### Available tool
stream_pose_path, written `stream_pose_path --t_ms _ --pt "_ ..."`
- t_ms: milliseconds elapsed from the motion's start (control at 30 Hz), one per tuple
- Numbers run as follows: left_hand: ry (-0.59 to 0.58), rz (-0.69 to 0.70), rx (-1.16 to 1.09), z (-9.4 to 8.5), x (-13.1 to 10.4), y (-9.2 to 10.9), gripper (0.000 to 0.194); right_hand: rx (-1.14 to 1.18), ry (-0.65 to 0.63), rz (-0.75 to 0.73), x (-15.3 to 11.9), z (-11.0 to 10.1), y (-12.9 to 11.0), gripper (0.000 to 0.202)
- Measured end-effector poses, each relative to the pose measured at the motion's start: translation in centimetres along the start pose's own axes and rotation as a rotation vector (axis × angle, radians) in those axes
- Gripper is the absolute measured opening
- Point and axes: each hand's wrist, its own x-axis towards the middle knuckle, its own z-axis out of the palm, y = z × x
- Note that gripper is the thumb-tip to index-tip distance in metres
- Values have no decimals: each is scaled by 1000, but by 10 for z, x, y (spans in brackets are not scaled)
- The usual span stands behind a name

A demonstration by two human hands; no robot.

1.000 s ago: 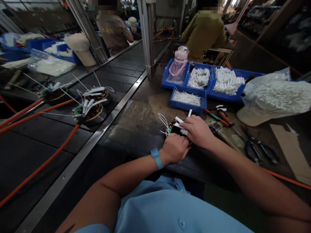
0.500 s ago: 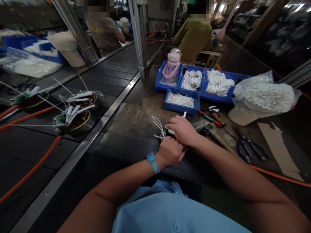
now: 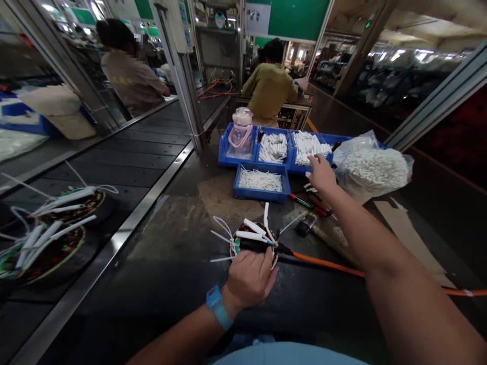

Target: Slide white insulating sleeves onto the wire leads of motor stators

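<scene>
A round wound motor stator (image 3: 238,247) with red windings lies on the bench, white sleeves and thin white leads standing out of it. My left hand (image 3: 249,279) is closed at its near edge, fingers curled against the stator by the wire joint. An orange cable (image 3: 327,265) runs from the stator to the right. My right hand (image 3: 322,175) is stretched out at the front of a blue bin (image 3: 300,165) of short white sleeves (image 3: 310,144), thumb and forefinger apart. A small white spot shows at its thumb; I cannot tell what it is.
A blue tray of thin white ties (image 3: 261,181) stands before a pink bottle (image 3: 241,134) and more bins. A bag of white tubes (image 3: 375,167) and screwdrivers (image 3: 304,201) lie right. More stators (image 3: 72,203) sit on the left conveyor. Two co-workers sit beyond.
My right hand has left the stator and moved forward to the bin of white sleeves. My left hand stays at the stator. The camera view has tilted up and turned.
</scene>
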Motion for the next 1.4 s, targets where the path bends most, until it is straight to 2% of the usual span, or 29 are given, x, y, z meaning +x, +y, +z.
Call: stream_pose_path --t_ms 200,333,467,600,800,1033,1233,1400 --pt "30 -6 -41 -1 3 -2 31 -135 -112 -140 50 24 1 53" --pt "2 -41 -61 0 3 -2 30 -175 -159 -178 66 31 12 51" --pt "-10 -74 -74 -1 3 -1 30 -188 -180 -193 64 37 23 52" --pt "2 -76 -71 -2 6 -1 27 -184 -150 -187 60 43 23 57" --pt "20 -66 -59 -2 8 -2 28 -171 -179 -280 64 38 24 66" --pt "4 -65 -57 0 5 -1 29 -169 -172 -275 69 35 26 56" --pt "-1 -68 -58 0 6 -2 28 -172 -192 -299 68 38 20 66" --pt "-11 -65 -42 -1 6 -1 28 -176 -215 -301 68 37 29 54"
